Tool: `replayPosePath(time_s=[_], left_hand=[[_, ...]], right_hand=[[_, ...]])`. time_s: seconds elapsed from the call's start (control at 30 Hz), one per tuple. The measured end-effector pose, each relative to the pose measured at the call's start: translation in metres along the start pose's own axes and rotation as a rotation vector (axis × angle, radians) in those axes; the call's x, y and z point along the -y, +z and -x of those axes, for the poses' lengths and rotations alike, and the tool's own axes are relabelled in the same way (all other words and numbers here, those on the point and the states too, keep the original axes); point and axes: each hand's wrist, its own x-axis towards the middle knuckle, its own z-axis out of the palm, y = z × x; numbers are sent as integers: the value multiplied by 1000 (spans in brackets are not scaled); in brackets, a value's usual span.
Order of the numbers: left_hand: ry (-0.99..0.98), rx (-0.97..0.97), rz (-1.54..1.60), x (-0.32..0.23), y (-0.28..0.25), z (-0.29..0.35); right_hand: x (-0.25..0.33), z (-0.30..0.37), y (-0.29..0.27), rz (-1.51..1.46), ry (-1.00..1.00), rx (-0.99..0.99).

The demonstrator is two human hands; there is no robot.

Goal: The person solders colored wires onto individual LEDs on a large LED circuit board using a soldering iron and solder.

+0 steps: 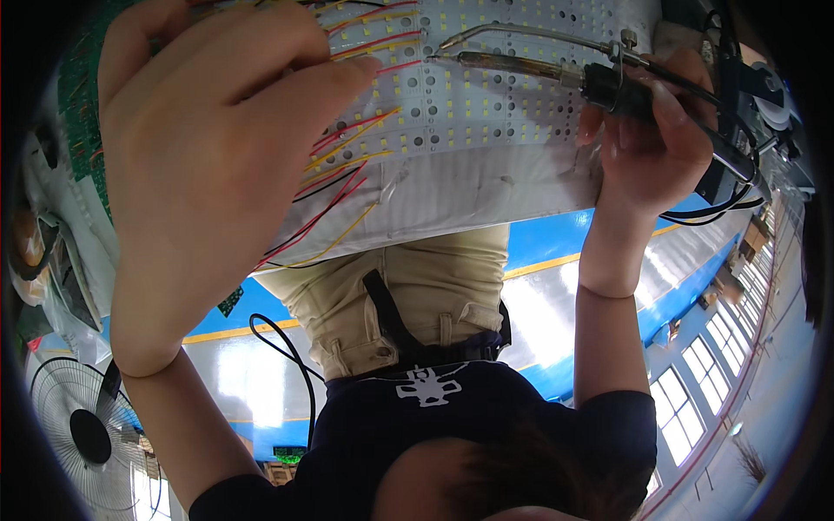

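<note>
A white panel (486, 113) studded with rows of small yellow LED chips and round holes lies across my lap. Red, yellow and black wires (339, 174) run off its left side. My left hand (208, 165) covers the panel's left part, its fingertips pinched on a red wire (395, 67) at the board surface. My right hand (651, 139) grips a black-handled soldering iron (539, 69) with a thin metal feed tube (521, 33) above it. The iron points left, and its tip sits on the panel just right of my left fingertips.
Green circuit boards (82, 95) lie at the upper left. A standing fan (82, 425) is at the lower left. A black cable (291, 356) loops by my beige trousers (417, 295). Blue floor with a yellow line (547, 260) and windows (695, 373) lie beyond.
</note>
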Motion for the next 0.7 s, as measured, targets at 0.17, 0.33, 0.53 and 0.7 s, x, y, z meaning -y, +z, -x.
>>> replayPosePath(time_s=[0.17,0.33,0.53,0.7], left_hand=[[-3,1,4,0,0,0],[1,29,-19,-1,-1,0],[12,41,-30,1,-2,0],[19,25,-27,1,1,0]], right_hand=[[-1,-1,-1,-26,-10,43],[1,2,3,72,-5,-35],[0,2,2,101,-24,-30],[-2,0,-7,-29,-19,59]])
